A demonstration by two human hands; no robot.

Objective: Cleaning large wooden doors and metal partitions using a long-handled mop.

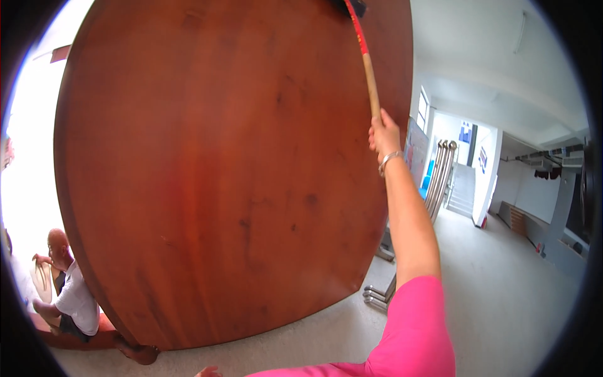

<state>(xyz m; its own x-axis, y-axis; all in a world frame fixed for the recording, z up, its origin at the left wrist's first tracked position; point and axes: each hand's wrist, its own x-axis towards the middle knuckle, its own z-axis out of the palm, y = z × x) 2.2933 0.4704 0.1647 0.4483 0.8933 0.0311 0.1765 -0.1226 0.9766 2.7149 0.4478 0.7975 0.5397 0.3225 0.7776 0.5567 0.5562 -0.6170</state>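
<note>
My right hand (385,134), a bangle on its wrist, is raised and wrapped around the wooden handle (371,85) of a long tool. The upper part of that handle is red with yellow writing. At the top edge of the view its dark head (356,8) lies against a large reddish-brown wooden door panel (212,179); the head is partly cut off, so I cannot tell its kind. The panel fills most of the view and has dark knots and streaks. Only some fingers of my left hand (208,372) show at the bottom edge, low before the panel.
A person (77,292) in a white shirt sits on a reddish-brown threshold (80,339) by the bright opening. A dark rounded block (141,354) rests by the panel's lower left corner. Several shiny metal tubes (440,179) stand to the right. Beyond lie stairs (461,188) and pale floor (490,292).
</note>
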